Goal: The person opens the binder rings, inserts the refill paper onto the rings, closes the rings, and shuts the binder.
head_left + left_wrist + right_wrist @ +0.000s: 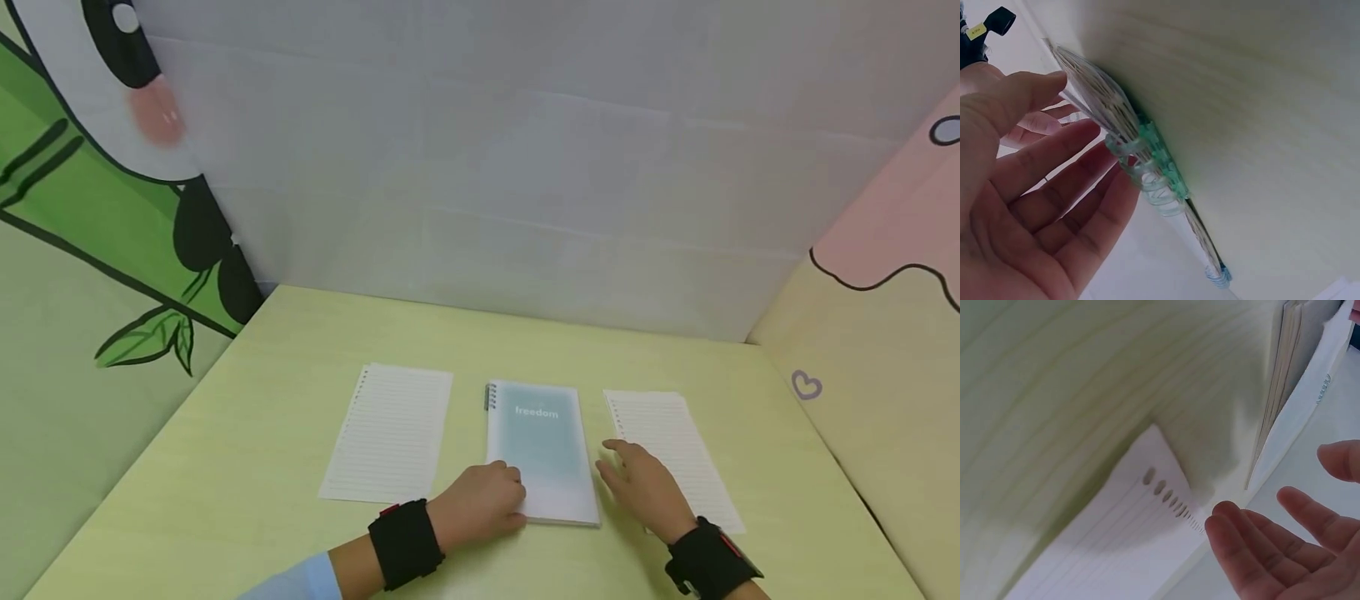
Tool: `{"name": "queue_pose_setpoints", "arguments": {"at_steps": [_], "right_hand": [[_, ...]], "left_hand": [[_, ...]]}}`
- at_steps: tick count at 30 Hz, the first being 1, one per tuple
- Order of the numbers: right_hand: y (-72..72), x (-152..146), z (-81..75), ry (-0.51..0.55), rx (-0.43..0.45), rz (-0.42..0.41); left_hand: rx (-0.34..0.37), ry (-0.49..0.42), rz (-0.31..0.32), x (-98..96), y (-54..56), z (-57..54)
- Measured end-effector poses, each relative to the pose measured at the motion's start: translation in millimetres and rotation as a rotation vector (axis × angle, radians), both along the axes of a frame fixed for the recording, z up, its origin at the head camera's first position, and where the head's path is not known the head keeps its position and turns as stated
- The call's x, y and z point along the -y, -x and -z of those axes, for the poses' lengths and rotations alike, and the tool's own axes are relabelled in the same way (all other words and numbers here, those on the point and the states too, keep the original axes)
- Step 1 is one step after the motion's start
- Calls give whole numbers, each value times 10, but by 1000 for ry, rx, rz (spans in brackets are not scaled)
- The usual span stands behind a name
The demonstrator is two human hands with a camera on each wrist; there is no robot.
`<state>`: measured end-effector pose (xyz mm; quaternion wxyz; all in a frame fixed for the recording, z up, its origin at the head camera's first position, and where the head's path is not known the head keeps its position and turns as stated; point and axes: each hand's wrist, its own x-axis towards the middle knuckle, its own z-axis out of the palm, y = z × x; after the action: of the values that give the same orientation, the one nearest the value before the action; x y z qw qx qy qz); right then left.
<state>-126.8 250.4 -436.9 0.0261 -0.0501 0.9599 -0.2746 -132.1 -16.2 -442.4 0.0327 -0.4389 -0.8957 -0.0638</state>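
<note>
Spiral notebook (542, 442): pale blue cover fading to white at edges, "freedom" in white near far end; plastic ring binding (1154, 165) on its left edge, teal-green nearer the L hand in L wrist cam, bluish rings farther along; pg edges bulge/fan a bit at near end. Lies flat on light yellow table (262, 400), approx mid, btwn L lined sheets (388, 433) and R lined sheets (678, 442), both w/ punched holes on L edge. L hand (482, 504) palm down at notebook's near L corner, fingers at the ring edge, thumb apart from fingers; no pinch seen. R hand (647, 487) just off notebook's R edge, above R sheets, fingers spread, thumb wide, holding nothing. Black wrist straps (407, 546) on both, lt blue sleeve (300, 581) on L arm. Notebook's long axis runs near-to-far, far end tipped slightly L; title reads upright from person's side, rings face L.
</note>
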Motion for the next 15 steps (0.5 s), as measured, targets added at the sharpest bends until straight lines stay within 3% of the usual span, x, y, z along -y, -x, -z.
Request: {"name": "queue_pose_setpoints", "arguments": {"at_steps": [7, 15], "right_hand": [[-16, 45, -41, 64, 59, 46], [-20, 34, -17, 432, 253, 15]], "left_hand": [[103, -93, 7, 90, 19, 8], [158, -174, 38, 129, 35, 5]]}}
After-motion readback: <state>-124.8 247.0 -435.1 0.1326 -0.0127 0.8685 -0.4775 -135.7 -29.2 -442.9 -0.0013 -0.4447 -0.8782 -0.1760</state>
